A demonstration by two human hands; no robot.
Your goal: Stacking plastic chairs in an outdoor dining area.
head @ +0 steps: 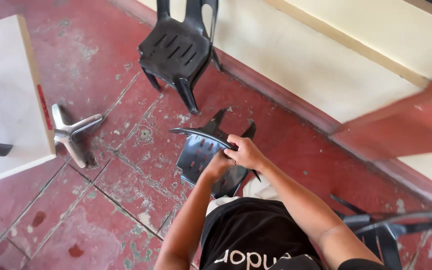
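A black plastic chair (pixel 201 150) is tipped forward in front of me, its slotted seat facing me and its legs pointing away. My right hand (pixel 246 152) is closed over the upper edge of the chair. Just beside it, my left hand (pixel 218 165) presses against the seat and grips the same chair, partly covered by the right hand. Both forearms reach forward over my black shirt.
A second black plastic chair (pixel 178 47) stands upright by the cream wall (pixel 326 65). At the left stands a white table (pixel 6 95) with a metal star foot (pixel 71 132). More black chair parts (pixel 386 225) lie at the lower right. The floor is worn red tile.
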